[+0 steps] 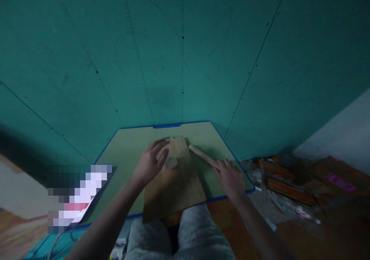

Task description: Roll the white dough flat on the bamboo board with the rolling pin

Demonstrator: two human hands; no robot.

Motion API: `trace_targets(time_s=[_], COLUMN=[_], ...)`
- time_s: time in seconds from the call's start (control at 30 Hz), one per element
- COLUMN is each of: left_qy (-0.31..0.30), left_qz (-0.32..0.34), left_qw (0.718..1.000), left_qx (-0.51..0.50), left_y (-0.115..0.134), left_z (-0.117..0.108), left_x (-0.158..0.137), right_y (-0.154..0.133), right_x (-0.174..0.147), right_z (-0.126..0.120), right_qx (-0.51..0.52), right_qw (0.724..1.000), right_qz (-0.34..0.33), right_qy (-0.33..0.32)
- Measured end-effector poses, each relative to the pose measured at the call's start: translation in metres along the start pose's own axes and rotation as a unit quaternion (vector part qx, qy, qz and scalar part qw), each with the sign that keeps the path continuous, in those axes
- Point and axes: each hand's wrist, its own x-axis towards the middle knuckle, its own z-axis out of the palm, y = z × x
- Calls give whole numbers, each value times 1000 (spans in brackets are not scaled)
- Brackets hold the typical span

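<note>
The right hand (230, 178) has its fingers clamped around a pale rod (204, 156), right of the wooden board (176, 190) on the surface (127, 142). The left hand (150, 163), thumb and fingers apart, is just beside a pale round piece (171, 163) on the board (touching or not, I cannot tell).

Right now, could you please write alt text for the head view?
The right hand holds a rod beside a wooden board; the left hand is near a pale round piece on it. The board lies on a blue-edged table before a green wall.
</note>
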Motion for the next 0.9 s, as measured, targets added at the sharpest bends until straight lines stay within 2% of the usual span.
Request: trace_targets(time_s=[0.07,0.1,0.2,0.27,0.37,0.5,0.57,0.7,0.77,0.9], left_qy=[29,14,-96,-123,-102,24,54,-25,-42,-71], left_qz=[-40,-48,-61,-58,-64,-89,-83,-40,-35,-52], left_qw=[999,998,988,986,989,994,994,997,996,990], left_qx=[9,33,103,100,89,63,51,66,70,115], left_y=[4,8,15,14,9,4,5,8,10,10], left_z=[-1,3,32,46,37,3,3,35,47,52], left_x=[5,6,1,-2,8,26,22,-2,-8,-2], right_y=[0,-1,-1,-2,-2,-1,0,1,1,2], right_x=[0,0,1,1,0,0,0,0,0,0], right_z=[-1,-2,-1,-1,-1,0,2,5,5,5], right_qx=[0,0,3,6,9,8,8,-4,-11,-13], right_qw=[1000,1000,1000,1000,1000,1000,1000,1000,1000,1000], right_qz=[0,0,4,7,4,-1,-1,5,-1,-8], right_qy=[-4,-3,3,4,4,13,14,15,15,18])
